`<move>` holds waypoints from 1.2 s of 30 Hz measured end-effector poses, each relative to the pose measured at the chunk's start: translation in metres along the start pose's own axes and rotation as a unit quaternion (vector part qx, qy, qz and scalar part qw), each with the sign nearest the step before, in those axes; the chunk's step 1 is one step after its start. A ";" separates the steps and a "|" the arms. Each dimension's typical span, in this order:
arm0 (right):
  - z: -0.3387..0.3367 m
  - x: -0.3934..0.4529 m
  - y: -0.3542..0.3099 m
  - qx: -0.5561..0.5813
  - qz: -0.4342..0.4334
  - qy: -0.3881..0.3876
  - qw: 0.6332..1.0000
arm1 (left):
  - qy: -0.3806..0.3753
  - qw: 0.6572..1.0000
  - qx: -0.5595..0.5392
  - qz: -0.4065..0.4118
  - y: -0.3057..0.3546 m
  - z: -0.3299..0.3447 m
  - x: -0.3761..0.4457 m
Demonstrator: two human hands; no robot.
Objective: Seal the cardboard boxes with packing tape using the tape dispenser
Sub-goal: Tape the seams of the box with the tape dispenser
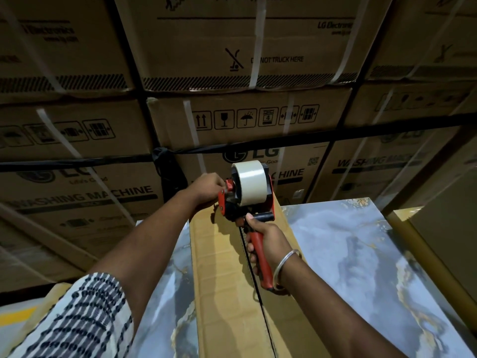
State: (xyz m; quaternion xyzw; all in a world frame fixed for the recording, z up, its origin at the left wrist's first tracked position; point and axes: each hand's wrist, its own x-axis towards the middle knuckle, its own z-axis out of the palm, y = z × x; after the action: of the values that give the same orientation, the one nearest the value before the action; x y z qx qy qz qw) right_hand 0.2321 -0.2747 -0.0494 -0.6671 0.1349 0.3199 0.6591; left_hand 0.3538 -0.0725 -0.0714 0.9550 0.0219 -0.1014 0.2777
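resting red tape dispenser (245,200), white roll (250,182)

Dim, warm light; wide-angle edge warping.

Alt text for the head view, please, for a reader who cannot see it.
A person's right hand grips the red handle of a tape dispenser set at the far end of a long cardboard box, over its untaped centre seam, while the left hand holds the dispenser's front. The box lies on a marbled surface before stacked washing-machine cartons.
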 end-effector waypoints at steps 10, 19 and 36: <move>-0.003 -0.029 0.024 -0.020 0.004 0.023 1.000 | 0.057 0.991 0.118 0.005 0.011 0.003 -0.015; -0.009 -0.052 0.052 -0.001 -0.002 0.032 0.999 | 0.086 0.983 0.154 0.055 0.005 0.026 -0.024; -0.011 -0.029 0.029 -0.041 -0.006 0.020 0.999 | 0.005 0.983 0.183 -0.016 -0.015 0.011 -0.004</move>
State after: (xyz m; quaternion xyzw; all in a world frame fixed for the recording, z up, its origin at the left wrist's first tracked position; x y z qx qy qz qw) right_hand 0.1957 -0.2953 -0.0555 -0.7007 0.1305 0.3080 0.6301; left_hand 0.3469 -0.0658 -0.0871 0.9898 0.0200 -0.1033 0.0963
